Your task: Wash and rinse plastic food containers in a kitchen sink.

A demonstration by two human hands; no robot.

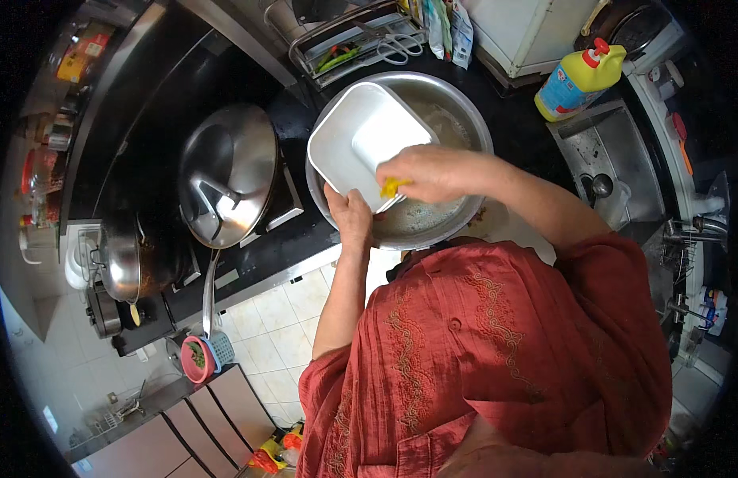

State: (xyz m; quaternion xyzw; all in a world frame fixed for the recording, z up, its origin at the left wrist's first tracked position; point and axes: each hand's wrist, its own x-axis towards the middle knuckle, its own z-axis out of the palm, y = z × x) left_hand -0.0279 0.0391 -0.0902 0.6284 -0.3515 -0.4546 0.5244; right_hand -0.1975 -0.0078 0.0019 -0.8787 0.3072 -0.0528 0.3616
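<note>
My left hand [351,216] grips the near rim of a white rectangular tub [369,128], thumb over the edge. The tub tilts above a large round metal basin [487,134], its open side facing up. In my right hand [432,172] is a crumpled yellow cloth or sponge [393,186], pressed at the tub's near right edge. Cloudy, foamy water [420,218] fills the lower part of the basin. The fingertips of my right hand are partly hidden.
Left of the basin, a lidded wok [231,173] sits on the stove, its long handle pointing toward me. A yellow detergent bottle [578,80] stands by the sink [629,155] at right. Behind the basin, a metal rack [345,51] holds white-handled scissors [400,49] and peppers [339,58].
</note>
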